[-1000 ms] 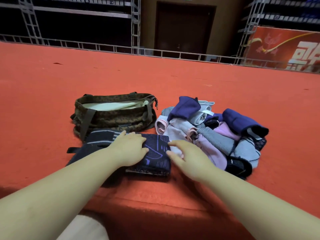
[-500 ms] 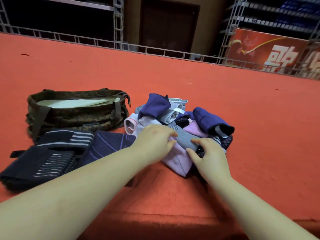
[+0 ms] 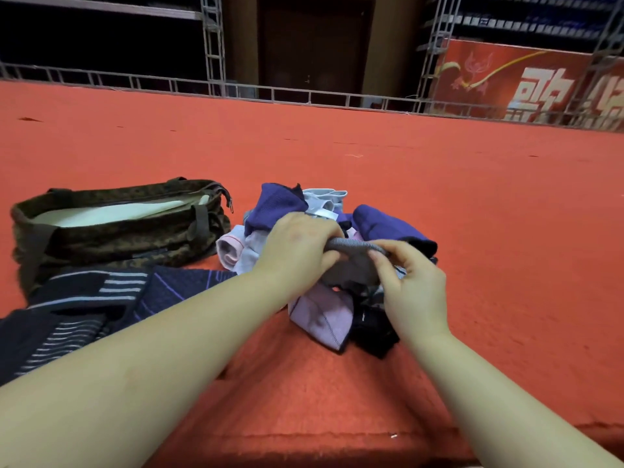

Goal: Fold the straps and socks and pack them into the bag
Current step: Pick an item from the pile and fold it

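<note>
— What do you have on the head view?

— I see both hands over the sock pile [image 3: 324, 265], which sits on the red carpet [image 3: 439, 204] right of the bag. My left hand [image 3: 297, 246] curls its fingers over the left end of a grey sock [image 3: 354, 261] and grips it. My right hand [image 3: 410, 287] pinches the other end of the same sock between thumb and fingertips. The sock is stretched between the two hands, lifted just above the heap.

— And the rest of the pile?

— A dark blue sock [image 3: 275, 206] lies at the far left of the heap, another dark blue one [image 3: 388, 222] at the far right. A pale pink sock [image 3: 229, 248] pokes out on the left edge, a lilac sock [image 3: 324, 319] lies at the near edge under my wrists, and a black piece [image 3: 371, 329] touches it on the right. How many socks lie underneath I cannot tell.

— Where is the bag?

— The camouflage bag [image 3: 111, 238] stands left of the pile, near it but apart, its top open and a pale lining showing inside. I cannot make out anything packed in it.

— The straps?

— The dark straps [image 3: 84, 298], navy with pale stripes, lie flat on the carpet in front of the bag, touching its near side; my left forearm crosses over their right edge.

— Background?

— A metal railing [image 3: 304, 96] along the carpet's far edge, and a red banner [image 3: 526, 86] at the upper right.
</note>
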